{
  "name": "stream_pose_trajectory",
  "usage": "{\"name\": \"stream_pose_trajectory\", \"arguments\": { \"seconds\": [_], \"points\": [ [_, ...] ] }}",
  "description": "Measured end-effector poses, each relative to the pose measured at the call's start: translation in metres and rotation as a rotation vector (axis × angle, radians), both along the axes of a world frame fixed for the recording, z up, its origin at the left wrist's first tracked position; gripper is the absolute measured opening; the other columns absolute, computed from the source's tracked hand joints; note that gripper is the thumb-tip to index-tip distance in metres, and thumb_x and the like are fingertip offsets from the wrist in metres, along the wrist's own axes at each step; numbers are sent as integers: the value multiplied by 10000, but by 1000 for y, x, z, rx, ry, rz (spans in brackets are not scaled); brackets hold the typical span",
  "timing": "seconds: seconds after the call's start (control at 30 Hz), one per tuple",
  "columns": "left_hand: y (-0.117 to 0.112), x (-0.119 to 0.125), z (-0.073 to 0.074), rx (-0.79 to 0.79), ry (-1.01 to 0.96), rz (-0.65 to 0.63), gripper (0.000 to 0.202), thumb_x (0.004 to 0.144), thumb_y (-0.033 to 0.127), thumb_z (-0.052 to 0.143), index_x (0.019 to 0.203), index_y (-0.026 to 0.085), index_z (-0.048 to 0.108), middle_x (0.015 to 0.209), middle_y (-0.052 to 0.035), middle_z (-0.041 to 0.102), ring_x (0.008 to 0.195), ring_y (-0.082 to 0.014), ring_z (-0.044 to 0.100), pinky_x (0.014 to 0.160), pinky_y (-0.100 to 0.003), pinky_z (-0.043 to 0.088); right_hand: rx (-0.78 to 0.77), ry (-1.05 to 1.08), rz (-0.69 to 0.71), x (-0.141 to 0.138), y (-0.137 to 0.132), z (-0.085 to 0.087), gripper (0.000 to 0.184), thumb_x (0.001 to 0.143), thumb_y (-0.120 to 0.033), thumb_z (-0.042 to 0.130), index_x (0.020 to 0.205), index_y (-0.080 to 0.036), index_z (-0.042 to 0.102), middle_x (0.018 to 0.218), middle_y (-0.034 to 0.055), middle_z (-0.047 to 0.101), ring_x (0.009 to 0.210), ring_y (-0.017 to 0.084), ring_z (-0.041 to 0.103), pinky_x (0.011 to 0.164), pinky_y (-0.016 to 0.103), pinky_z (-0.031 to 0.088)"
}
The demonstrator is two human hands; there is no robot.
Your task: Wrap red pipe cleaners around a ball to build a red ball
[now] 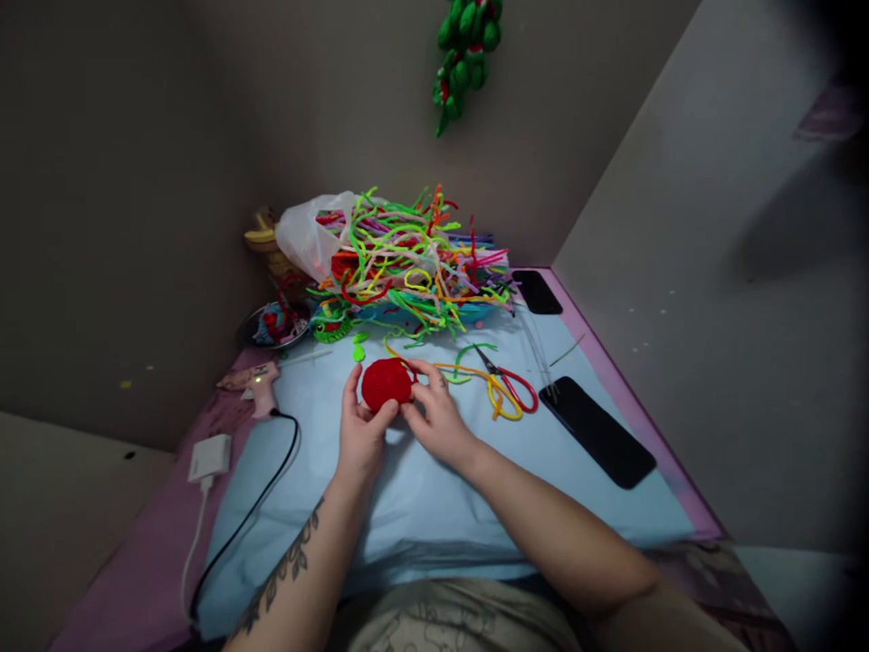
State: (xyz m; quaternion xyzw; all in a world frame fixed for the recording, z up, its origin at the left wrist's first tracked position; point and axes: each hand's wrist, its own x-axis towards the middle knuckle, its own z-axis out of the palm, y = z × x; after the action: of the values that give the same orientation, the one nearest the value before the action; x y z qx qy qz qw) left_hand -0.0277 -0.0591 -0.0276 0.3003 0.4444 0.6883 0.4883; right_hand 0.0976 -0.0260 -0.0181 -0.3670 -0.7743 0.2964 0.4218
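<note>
A round, fuzzy red disc [386, 384], which looks coiled from pipe cleaner, is held up over the blue table cover. My left hand [363, 426] grips its left side, with the thumb at the lower edge. On the other side my right hand [434, 412] pinches its right edge, where a short red end shows by the fingers. Right of my hands lie red-handled scissors [521, 388] among yellow and green pipe cleaners [501, 398]. Two small bright green pieces [359, 349] rest just beyond the disc.
A big heap of colourful pipe cleaners [407, 258] and a plastic bag [312, 234] fill the back. A pink glue gun [262, 385] with a black cord, a white charger [209, 457] and a metal bowl [293, 337] stand left. Black phones [597, 433] lie right. Green decorations [467, 59] hang above.
</note>
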Motion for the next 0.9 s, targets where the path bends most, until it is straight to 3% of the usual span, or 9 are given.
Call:
{"name": "stream_pose_trajectory", "arguments": {
  "seconds": [0.23, 0.4, 0.47, 0.6, 0.73, 0.8, 0.9],
  "points": [
    [1, 1, -3, 49, 19, 14, 815, 643, 253, 785, 1337, 304, 362, 1189, -67, 632, 1023, -190, 639, 952, -347, 460, -23, 101, -46, -9, -7, -4, 209, 797, -131, 481, 949, -209, 601, 1384, 90, 348, 1291, 254, 345, 1094, 457, 286],
    [0, -2, 1, 47, -30, 26, 838, 619, 259, 800, 1335, 297, 366, 1211, -75, 615, 1048, -202, 625, 954, -351, 459, -48, 158, -36, -8, -6, 1, 89, 794, -195, 553, 858, -220, 610, 1352, 83, 397, 1269, 256, 384, 1077, 444, 305],
    [-2, -4, 3, 49, -80, 29, 847, 620, 258, 799, 1343, 308, 360, 1201, -63, 620, 1048, -193, 623, 946, -333, 463, -108, 245, -39, -3, -2, 4, 75, 811, -241, 561, 867, -227, 610, 1297, 85, 449, 1219, 241, 440, 1029, 423, 363],
    [-4, -5, 6, 13, -114, -79, 799, 666, 294, 766, 1356, 286, 363, 1105, -65, 661, 980, -197, 648, 888, -339, 496, -235, 357, -9, 9, 10, 7, 158, 854, -336, 530, 934, -232, 618, 1209, 95, 501, 1126, 219, 512, 889, 378, 460],
    [-4, -3, 4, -7, -35, -184, 798, 695, 335, 739, 1378, 266, 334, 1134, -93, 645, 984, -211, 643, 863, -344, 504, -362, 307, 166, 15, 19, 6, 236, 832, -405, 571, 757, -194, 647, 1254, 99, 489, 1199, 234, 472, 1015, 405, 356],
    [-3, -1, 1, -11, 63, -126, 766, 708, 347, 725, 1369, 259, 347, 1134, -96, 634, 972, -199, 640, 849, -325, 506, -438, 350, 193, 14, 21, 3, 280, 823, -426, 578, 693, -184, 632, 1245, 96, 496, 1193, 230, 479, 1034, 395, 332],
    [-4, 1, -2, -12, 265, 99, 685, 730, 332, 701, 1334, 286, 382, 1170, -76, 583, 859, -135, 643, 778, -277, 519, -438, 426, 52, 10, 23, -3, 272, 801, -429, 592, 672, -191, 622, 1185, 78, 520, 1178, 230, 467, 1041, 389, 303]
  ]
}}
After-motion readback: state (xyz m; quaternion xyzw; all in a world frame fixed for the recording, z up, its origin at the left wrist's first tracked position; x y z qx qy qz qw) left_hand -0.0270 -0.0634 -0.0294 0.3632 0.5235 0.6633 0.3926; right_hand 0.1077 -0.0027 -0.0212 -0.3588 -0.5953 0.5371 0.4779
